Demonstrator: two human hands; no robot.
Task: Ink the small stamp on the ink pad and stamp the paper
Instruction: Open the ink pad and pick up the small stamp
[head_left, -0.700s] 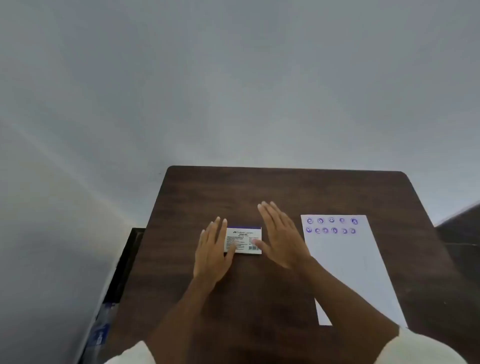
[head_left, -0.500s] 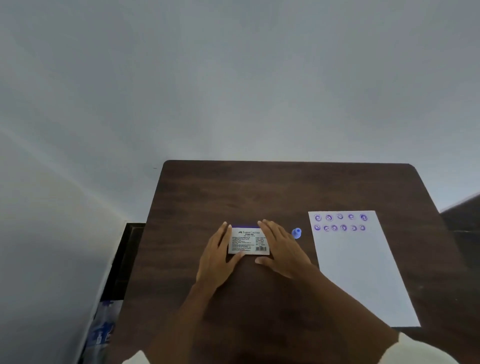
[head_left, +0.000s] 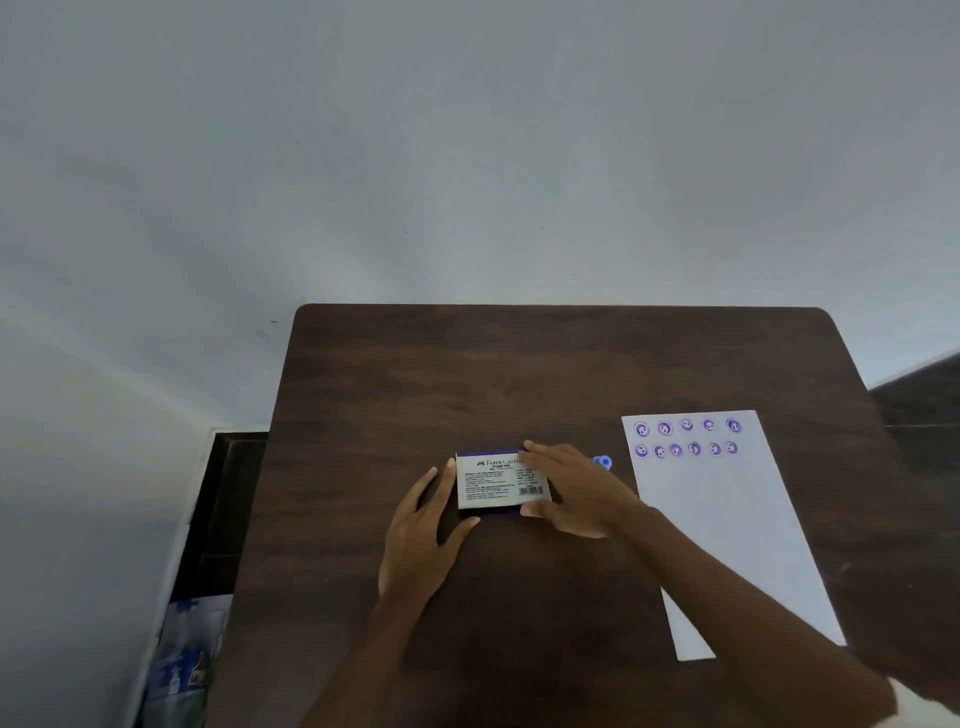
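Observation:
The ink pad (head_left: 498, 483), a closed purple case with a white printed label on its lid, lies in the middle of the dark wooden table (head_left: 519, 364). My left hand (head_left: 423, 525) grips its left edge. Over its right end my right hand (head_left: 571, 488) holds the case, fingers on the far edge and thumb on the near edge. The small blue stamp (head_left: 602, 462) lies on the table just right of my right hand, untouched. The white paper (head_left: 727, 530) lies at the right, with two rows of purple stamp marks along its top.
The table stands against a plain pale wall. A dark piece of furniture (head_left: 228, 499) and a printed bag or pack (head_left: 182, 670) sit on the floor to the table's left.
Both hands went from flat and spread beside the ink pad to closing around its two ends. The stamp came into sight once my right hand moved left.

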